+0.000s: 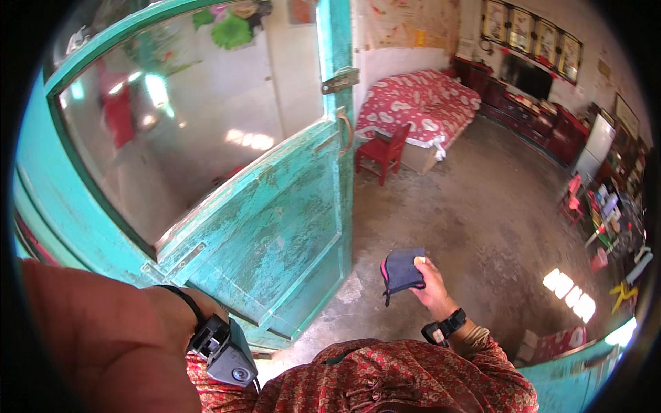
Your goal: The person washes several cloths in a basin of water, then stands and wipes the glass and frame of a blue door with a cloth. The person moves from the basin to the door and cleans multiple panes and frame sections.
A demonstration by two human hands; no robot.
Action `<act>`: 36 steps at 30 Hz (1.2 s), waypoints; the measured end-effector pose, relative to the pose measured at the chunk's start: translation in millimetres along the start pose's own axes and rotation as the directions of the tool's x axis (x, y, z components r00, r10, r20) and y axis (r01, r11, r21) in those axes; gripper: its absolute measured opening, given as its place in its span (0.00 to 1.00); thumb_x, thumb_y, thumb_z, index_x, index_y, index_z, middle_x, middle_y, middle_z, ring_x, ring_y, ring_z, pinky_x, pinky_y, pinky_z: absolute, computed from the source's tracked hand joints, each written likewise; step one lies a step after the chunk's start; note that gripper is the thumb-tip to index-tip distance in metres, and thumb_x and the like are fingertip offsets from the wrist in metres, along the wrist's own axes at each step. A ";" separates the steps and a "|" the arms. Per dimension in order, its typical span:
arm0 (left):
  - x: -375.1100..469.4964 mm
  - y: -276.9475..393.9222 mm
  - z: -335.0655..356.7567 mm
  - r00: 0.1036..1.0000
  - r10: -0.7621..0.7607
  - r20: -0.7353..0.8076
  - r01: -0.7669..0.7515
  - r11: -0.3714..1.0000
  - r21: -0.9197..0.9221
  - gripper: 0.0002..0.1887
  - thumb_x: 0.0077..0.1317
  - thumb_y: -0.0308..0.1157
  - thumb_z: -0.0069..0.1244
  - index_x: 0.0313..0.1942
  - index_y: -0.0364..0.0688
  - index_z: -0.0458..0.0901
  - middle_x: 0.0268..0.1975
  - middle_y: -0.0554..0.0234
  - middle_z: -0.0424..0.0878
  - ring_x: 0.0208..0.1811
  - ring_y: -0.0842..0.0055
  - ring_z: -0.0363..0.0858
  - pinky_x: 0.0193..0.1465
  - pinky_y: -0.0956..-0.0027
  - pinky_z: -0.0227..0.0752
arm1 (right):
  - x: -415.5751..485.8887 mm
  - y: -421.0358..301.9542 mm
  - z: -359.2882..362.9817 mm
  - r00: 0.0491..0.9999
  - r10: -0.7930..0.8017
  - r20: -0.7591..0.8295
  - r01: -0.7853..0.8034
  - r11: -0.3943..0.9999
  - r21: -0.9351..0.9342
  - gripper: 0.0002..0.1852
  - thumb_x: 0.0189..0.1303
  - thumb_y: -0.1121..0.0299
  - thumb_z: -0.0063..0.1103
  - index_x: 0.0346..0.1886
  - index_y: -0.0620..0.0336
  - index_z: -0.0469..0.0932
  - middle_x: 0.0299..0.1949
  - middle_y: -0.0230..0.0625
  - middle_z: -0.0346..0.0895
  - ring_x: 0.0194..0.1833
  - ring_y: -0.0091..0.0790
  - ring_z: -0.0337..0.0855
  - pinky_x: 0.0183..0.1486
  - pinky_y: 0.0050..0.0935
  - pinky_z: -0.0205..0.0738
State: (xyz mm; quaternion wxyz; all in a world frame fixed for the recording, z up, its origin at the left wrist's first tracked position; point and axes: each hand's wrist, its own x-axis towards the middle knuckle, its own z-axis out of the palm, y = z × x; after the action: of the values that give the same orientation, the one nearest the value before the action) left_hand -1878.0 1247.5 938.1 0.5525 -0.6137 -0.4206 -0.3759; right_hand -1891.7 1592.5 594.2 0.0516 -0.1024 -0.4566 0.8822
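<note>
My right hand [431,284] grips a small dark blue fabric pouch [404,269] with a pink and black edge and a short dangling tab. A small yellowish patch shows by the thumb. Around my right wrist is a black strap with a device [436,333]. My left hand [103,335] is raised very close to the camera at the lower left, palm towards the lens. Its fingers run out of the picture, so their pose is hidden. A small grey camera [230,356] is strapped to that wrist.
A worn turquoise door [289,222] with a glass pane, hasp [341,81] and handle [345,134] stands ajar at left. Another turquoise panel [568,384] edges the lower right. Inside are a red chair [383,154], a covered bed [418,103], a fridge [595,144] and cluttered items.
</note>
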 end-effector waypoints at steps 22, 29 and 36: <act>-194.9 -86.5 -33.2 0.646 -0.674 0.357 0.026 0.488 0.872 0.10 0.52 0.36 0.58 0.32 0.43 0.80 0.29 0.63 0.74 0.36 0.67 0.74 0.39 0.63 0.66 | 175.5 -331.0 430.7 0.215 -0.956 0.199 0.977 0.213 -0.034 0.22 0.68 0.53 0.43 0.58 0.54 0.70 0.45 0.34 0.73 0.45 0.32 0.72 0.48 0.32 0.68; -195.7 -88.2 -28.2 0.665 -0.661 0.346 0.003 0.466 0.885 0.08 0.55 0.37 0.56 0.26 0.44 0.76 0.27 0.65 0.71 0.31 0.70 0.73 0.34 0.67 0.67 | 213.8 -301.1 516.4 0.105 -0.867 0.488 0.801 -0.217 -0.558 0.25 0.65 0.50 0.44 0.64 0.42 0.65 0.65 0.38 0.61 0.65 0.47 0.62 0.62 0.56 0.55; -196.9 -90.6 -20.4 0.684 -0.673 0.281 0.005 0.391 0.921 0.09 0.55 0.37 0.56 0.25 0.46 0.75 0.26 0.66 0.70 0.31 0.71 0.73 0.34 0.68 0.68 | 167.2 -292.4 565.6 -0.336 -0.659 0.672 0.804 -0.572 -0.159 0.31 0.63 0.42 0.44 0.65 0.46 0.65 0.68 0.45 0.56 0.68 0.52 0.53 0.66 0.53 0.48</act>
State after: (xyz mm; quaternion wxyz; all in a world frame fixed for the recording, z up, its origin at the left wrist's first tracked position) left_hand -2033.9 1210.6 790.7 0.5115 -0.2215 -0.8302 0.0050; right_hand -2184.1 1342.6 1128.4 0.6560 0.3950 -0.6104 0.2029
